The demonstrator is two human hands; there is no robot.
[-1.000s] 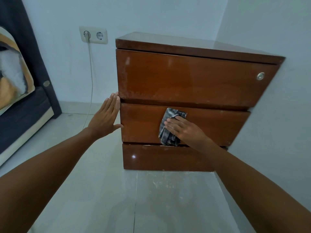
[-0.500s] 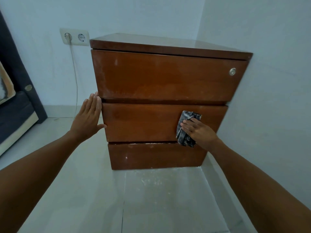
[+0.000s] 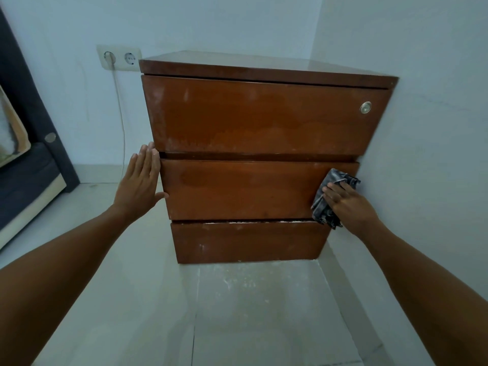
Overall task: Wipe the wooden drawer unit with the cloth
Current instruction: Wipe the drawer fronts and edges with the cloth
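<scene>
White-walled corner, frame centre: wooden drawer unit (image 3: 253, 122), drawers shut, contents hidden. Right hand (image 3: 348, 204) presses cloth (image 3: 323, 207) flat, partly covering it; left hand (image 3: 140, 186) flat, fingers together.

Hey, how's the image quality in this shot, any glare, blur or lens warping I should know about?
Head view: soft, even, bluish light with no hard shadows; a dull sheen on the drawer unit top, no strong glare; wide-angle warping tapers the unit downward and stretches both forearms; left hand, right hand and cloth look sharp.

Pale walls (image 3: 237, 22), tiled floor (image 3: 250, 313), wall socket (image 3: 118, 58), dark sofa (image 3: 23, 186).
</scene>
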